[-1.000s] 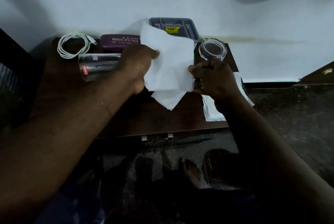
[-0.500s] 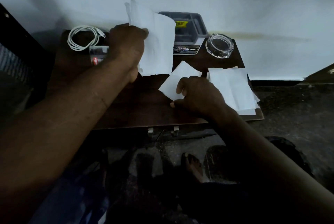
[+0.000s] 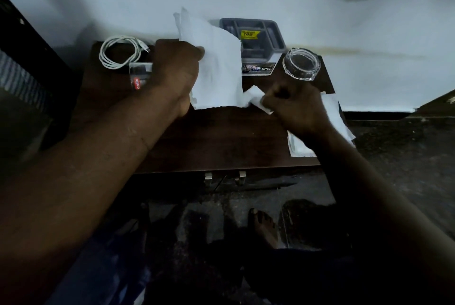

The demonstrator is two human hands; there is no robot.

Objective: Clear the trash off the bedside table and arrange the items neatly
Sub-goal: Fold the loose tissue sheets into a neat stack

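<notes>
Half a second earlier the small paper scrap (image 3: 256, 97) had been pressed flat on the worktop (image 3: 221, 137). It was now lifted clear and bunched inside the right grip (image 3: 293, 105), right of frame centre, with one corner left poking toward the large paper sheet (image 3: 216, 70). That sheet was kept pinched in the left grip (image 3: 176, 70), just above frame centre. It was held upright, its long axis run from its lower edge toward the upper left of the frame. The loose trash was judged nearly gathered. A stack of sheets (image 3: 299, 147) was left at the worktop's right edge.
</notes>
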